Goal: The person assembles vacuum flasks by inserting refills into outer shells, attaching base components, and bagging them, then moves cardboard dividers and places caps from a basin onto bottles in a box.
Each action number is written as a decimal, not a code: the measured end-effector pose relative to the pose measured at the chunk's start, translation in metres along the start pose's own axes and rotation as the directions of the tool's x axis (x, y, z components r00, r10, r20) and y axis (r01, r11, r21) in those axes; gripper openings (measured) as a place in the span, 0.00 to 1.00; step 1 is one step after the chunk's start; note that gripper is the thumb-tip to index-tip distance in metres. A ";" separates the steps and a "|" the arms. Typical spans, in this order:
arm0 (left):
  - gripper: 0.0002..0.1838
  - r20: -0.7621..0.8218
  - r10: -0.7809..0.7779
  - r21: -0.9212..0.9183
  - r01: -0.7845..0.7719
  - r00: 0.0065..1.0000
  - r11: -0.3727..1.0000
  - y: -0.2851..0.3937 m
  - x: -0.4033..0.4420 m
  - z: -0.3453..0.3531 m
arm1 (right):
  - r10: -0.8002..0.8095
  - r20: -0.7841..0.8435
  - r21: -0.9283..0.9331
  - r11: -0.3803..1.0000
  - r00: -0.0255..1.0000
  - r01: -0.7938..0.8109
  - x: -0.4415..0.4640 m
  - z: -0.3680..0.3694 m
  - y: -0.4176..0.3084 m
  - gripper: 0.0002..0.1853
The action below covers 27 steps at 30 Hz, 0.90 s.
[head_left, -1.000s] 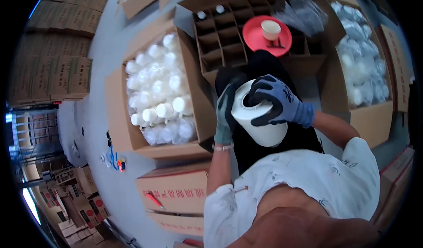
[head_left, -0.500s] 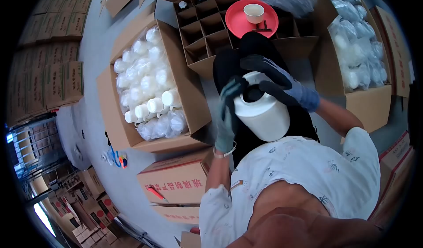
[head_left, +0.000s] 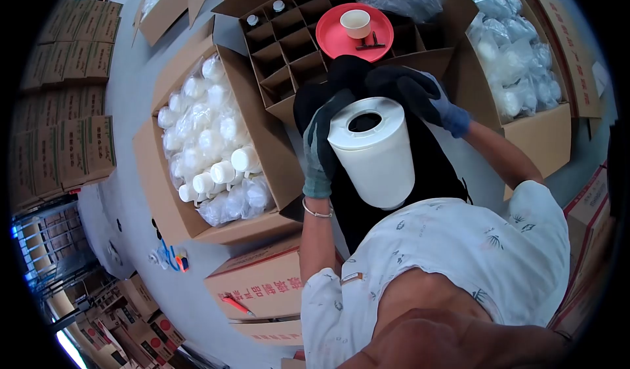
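Steadying the canister [head_left: 377, 169] on the lap [head_left: 436, 172] looks like the step in hand: left hand [head_left: 321, 143] grasps its side; right hand [head_left: 423, 100] released beside the holed end [head_left: 388, 114], fingers loosely bent, contact unclear. Turning or lifting it would call for a right-side grip too. Long axis tilted, shirt [head_left: 453, 238] to knees [head_left: 346, 70], hole facing up and kneeward. Beyond, red plate [head_left: 331, 40] with cup [head_left: 355, 22] on divided carton [head_left: 420, 62].
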State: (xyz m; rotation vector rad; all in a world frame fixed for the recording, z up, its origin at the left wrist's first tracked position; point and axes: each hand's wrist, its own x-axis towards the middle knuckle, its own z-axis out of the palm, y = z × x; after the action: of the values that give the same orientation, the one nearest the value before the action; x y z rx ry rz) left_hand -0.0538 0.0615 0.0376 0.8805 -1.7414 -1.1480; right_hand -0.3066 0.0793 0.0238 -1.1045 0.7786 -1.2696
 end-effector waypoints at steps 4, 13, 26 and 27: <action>0.18 -0.189 -0.298 -0.527 0.159 0.936 0.835 -0.008 -0.017 -0.023 | -0.496 -0.039 -0.687 0.643 0.868 0.337 0.015 -0.005 0.000 0.22; 0.20 -0.342 -0.230 -0.350 0.104 0.911 0.931 -0.002 -0.003 0.012 | -0.228 -0.102 -0.262 0.945 0.968 0.195 0.015 0.041 0.026 0.22; 0.14 -0.282 -0.056 -0.117 0.023 0.958 0.993 0.039 -0.019 -0.015 | -0.089 0.195 0.063 0.995 0.977 0.078 0.015 0.046 -0.010 0.24; 0.16 -0.259 -0.180 -0.365 0.077 0.949 0.928 0.043 -0.023 -0.029 | 0.023 0.111 0.073 0.997 0.994 -0.032 0.005 0.019 -0.005 0.22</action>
State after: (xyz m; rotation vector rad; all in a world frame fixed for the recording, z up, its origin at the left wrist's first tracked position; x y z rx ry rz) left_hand -0.0229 0.0858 0.0783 0.8984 -1.2074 -1.2961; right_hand -0.2903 0.0789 0.0350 -1.0904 0.6568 -1.1949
